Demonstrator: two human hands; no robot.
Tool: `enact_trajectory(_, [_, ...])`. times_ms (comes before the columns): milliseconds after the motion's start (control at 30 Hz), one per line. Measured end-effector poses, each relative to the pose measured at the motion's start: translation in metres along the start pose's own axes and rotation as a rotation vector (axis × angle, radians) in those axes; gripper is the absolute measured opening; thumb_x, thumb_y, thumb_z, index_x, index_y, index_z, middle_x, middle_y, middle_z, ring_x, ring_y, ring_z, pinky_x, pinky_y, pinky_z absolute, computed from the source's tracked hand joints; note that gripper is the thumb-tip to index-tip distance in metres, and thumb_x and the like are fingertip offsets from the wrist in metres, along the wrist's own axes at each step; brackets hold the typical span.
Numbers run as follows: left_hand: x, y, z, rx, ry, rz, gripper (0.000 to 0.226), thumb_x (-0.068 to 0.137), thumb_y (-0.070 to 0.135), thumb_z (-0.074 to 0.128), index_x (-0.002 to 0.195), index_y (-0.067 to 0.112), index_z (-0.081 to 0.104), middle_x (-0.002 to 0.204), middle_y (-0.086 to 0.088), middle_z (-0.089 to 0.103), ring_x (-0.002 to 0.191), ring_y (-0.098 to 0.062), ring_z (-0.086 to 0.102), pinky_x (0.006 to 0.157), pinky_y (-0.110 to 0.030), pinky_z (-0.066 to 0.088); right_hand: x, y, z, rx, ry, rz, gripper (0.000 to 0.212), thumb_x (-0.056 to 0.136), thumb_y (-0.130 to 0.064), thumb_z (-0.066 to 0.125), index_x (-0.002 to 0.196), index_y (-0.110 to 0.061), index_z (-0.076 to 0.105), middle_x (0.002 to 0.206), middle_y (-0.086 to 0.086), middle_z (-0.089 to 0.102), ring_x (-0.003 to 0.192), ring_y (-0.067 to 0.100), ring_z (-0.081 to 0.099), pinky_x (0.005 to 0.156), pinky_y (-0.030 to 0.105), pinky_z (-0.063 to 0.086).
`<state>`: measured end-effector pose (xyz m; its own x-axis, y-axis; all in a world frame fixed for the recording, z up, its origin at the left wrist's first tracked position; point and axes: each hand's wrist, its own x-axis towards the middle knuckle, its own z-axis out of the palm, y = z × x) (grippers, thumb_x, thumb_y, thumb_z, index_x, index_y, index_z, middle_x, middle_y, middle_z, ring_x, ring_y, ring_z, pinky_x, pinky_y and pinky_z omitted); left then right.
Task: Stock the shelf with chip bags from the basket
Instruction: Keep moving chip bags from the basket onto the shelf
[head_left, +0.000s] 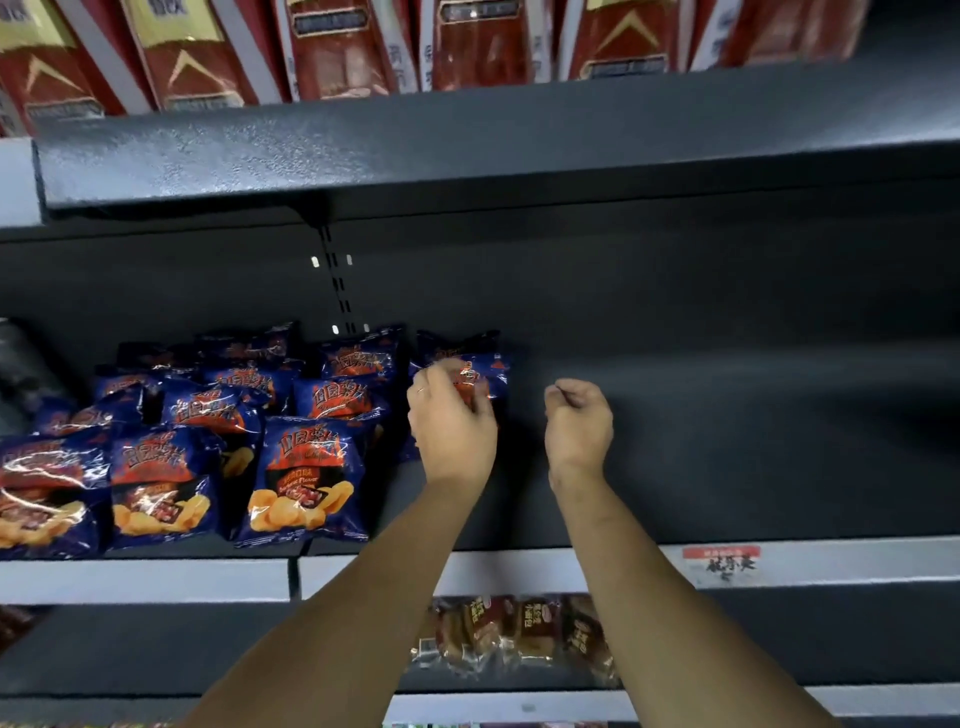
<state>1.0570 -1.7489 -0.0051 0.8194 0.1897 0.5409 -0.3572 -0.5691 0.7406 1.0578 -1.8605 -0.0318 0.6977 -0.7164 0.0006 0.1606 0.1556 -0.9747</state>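
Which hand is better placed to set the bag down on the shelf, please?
The left hand: its fingers grip the bag beside the stocked bags. The right hand is curled and empty, apart from it over bare shelf.

Chip bags (306, 478): glossy plastic film, crinkly. Shelf (727, 441): matt dark metal, lightly textured. Upper packs (332, 47): glossy wrap.
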Motion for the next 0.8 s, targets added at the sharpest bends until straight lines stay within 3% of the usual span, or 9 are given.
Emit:
enact_trajectory(100, [-0.013,0.030,0.021,-0.145,-0.070,0.037,0.008,0.092,0.012,0.059,0.094,0.018,0.053,0.096,-0.002,0.059,0.091,-0.019,0.057,0.086,-0.040,0.049,0.007,-0.015,-0.034,0.004,0.008,-0.020,0.014,0.090,-0.002,0.063,0.086,-0.014,0.068,0.080,0.005,0.068,0.072,0.015,0.062,0.070,0.033,0.052])
enact_trajectory(267, [-0.062,0.088,0.074,-0.276,-0.266,0.064,0.011,0.091,0.011,0.058,0.087,0.020,0.054,0.090,0.000,0.062,0.082,-0.014,0.057,0.075,-0.025,0.043,0.016,-0.043,-0.125,0.039,0.142,-0.041,0.021,0.091,0.001,0.059,0.080,-0.016,0.064,0.074,0.002,0.066,0.067,0.014,0.060,0.067,0.030,0.050])
enact_trajectory(500, [-0.179,0.178,0.145,-0.425,-0.590,0.115,0.010,0.092,0.015,0.059,0.086,0.022,0.055,0.087,0.002,0.064,0.084,-0.018,0.060,0.076,-0.033,0.049,0.004,-0.065,-0.295,0.008,0.473,-0.063,0.016,0.095,-0.006,0.058,0.084,-0.018,0.063,0.076,0.001,0.067,0.068,0.015,0.062,0.066,0.031,0.053])
enact_trajectory(600, [-0.237,0.209,0.165,-0.477,-0.775,0.158,0.006,0.094,0.019,0.057,0.089,0.022,0.055,0.087,0.003,0.065,0.085,-0.019,0.061,0.077,-0.037,0.051,-0.014,-0.065,-0.365,-0.028,0.639,-0.072,0.013,0.089,-0.011,0.062,0.079,-0.020,0.064,0.074,0.002,0.068,0.067,0.017,0.062,0.061,0.034,0.052])
enact_trajectory(700, [-0.299,0.231,0.180,-0.501,-0.890,0.194,0.005,0.093,0.020,0.058,0.089,0.019,0.056,0.086,0.004,0.064,0.084,-0.020,0.061,0.076,-0.035,0.051,-0.037,-0.050,-0.432,-0.095,0.775,-0.048,0.005,0.080,-0.018,0.064,0.078,-0.022,0.065,0.075,0.005,0.070,0.069,0.020,0.064,0.066,0.041,0.054])
enact_trajectory(800, [-0.362,0.231,0.193,-0.500,-1.044,0.181,0.007,0.092,0.018,0.058,0.087,0.021,0.055,0.085,0.004,0.064,0.082,-0.018,0.061,0.074,-0.035,0.051,-0.066,-0.021,-0.489,-0.094,0.889,0.032,0.013,0.085,-0.010,0.062,0.076,-0.020,0.062,0.069,0.004,0.067,0.063,0.020,0.062,0.062,0.036,0.051])
